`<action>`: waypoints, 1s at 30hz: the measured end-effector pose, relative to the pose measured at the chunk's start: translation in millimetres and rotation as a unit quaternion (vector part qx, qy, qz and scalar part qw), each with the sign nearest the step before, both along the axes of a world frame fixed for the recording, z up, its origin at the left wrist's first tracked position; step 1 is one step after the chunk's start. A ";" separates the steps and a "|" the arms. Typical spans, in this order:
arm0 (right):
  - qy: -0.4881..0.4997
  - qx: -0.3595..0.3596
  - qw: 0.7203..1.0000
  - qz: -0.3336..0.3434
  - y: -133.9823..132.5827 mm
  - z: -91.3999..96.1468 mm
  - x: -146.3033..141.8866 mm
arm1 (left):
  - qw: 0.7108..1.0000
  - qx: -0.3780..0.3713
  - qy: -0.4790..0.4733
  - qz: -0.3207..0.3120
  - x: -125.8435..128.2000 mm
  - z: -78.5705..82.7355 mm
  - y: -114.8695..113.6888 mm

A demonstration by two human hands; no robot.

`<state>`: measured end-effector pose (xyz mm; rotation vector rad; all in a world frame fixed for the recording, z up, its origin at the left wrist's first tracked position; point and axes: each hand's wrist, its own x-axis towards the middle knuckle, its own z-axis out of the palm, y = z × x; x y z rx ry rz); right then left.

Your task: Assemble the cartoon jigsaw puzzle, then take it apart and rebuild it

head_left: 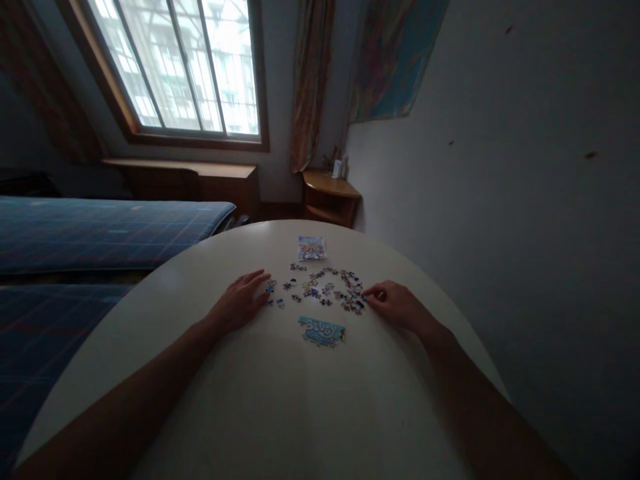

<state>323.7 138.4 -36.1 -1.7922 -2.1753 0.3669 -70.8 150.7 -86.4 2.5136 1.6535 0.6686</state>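
Several loose jigsaw pieces [325, 288] lie scattered on a round white table [280, 400]. My left hand [241, 301] rests flat on the table with fingers stretched out, fingertips touching pieces at the left edge of the scatter. My right hand [393, 303] sits at the right edge of the scatter, fingers curled in a pinch at a small piece. A joined blue strip of puzzle [321, 331] with lettering lies in front of the scatter, between my hands. A small picture card [311, 247] lies beyond the pieces.
A bed with a blue checked cover [100, 230] runs along the left. A wooden corner shelf [330, 193] stands beyond the table under a window [185, 67]. A grey wall [525, 200] closes the right side.
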 end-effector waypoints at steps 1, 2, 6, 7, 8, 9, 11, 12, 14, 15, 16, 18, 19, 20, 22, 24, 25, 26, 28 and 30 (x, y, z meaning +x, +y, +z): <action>0.000 0.001 1.000 -0.002 -0.6 0.2 -0.5 | 1.000 -0.001 0.000 0.001 -0.2 -0.3 0.1; 0.000 0.003 1.000 -0.005 -1.4 0.4 -1.1 | 1.000 -0.003 -0.001 -0.001 -0.5 -0.4 0.0; -0.005 0.003 1.000 -0.029 -4.3 1.8 -3.8 | 1.000 -0.002 -0.009 -0.007 -1.0 -0.2 -0.3; -0.007 0.001 0.999 -0.035 -4.8 2.0 -4.3 | 1.000 -0.002 -0.011 -0.006 -1.1 -0.2 -0.2; -0.009 0.001 0.999 -0.040 -5.1 2.1 -4.5 | 1.000 -0.002 -0.011 -0.005 -1.2 -0.2 -0.1; -0.013 0.002 0.999 -0.043 -5.1 2.1 -4.5 | 1.000 -0.003 -0.011 -0.003 -1.2 -0.3 0.0; -0.019 0.008 0.999 -0.042 -5.0 1.7 -4.3 | 1.000 -0.006 -0.008 -0.002 -1.0 -0.3 0.3; -0.022 0.010 0.999 -0.041 -4.8 1.5 -4.2 | 1.000 -0.007 -0.007 -0.001 -0.8 -0.3 0.4; -0.023 0.011 0.999 -0.035 -4.6 1.3 -4.4 | 1.000 -0.008 -0.003 0.002 -0.3 0.0 0.3; -0.022 0.011 0.999 -0.033 -4.7 1.4 -4.7 | 1.000 -0.006 -0.001 0.004 -0.1 0.2 0.1; -0.019 0.012 0.999 -0.034 -4.9 1.7 -5.2 | 1.000 -0.004 0.000 0.005 0.2 0.4 -0.2; -0.018 0.014 0.999 -0.039 -5.6 2.6 -6.4 | 1.000 0.001 0.003 0.005 0.7 1.0 -0.8; -0.018 0.015 0.999 -0.040 -6.0 3.1 -7.1 | 1.000 0.003 0.003 0.004 0.9 1.4 -1.1; -0.018 0.015 0.999 -0.043 -6.4 3.6 -7.6 | 1.000 0.002 0.003 0.004 1.2 1.8 -1.4; -0.017 0.014 0.999 -0.046 -7.2 4.3 -8.4 | 1.000 -0.002 0.002 0.002 1.7 2.6 -1.8; -0.015 0.015 0.999 -0.050 -7.8 4.5 -8.9 | 1.000 -0.007 0.004 0.004 2.4 3.5 -1.9; -0.015 0.016 0.998 -0.051 -7.9 4.4 -9.0 | 1.000 -0.010 0.006 0.006 2.8 3.9 -2.0; -0.016 0.018 0.998 -0.050 -8.0 4.2 -9.2 | 1.000 -0.012 0.008 0.009 3.1 4.2 -2.1; -0.019 0.023 0.998 -0.049 -7.9 3.4 -9.5 | 1.000 -0.011 0.010 0.009 3.6 4.4 -2.5; -0.021 0.024 0.998 -0.051 -7.6 2.4 -9.7 | 1.000 -0.008 0.010 0.004 3.9 4.2 -3.0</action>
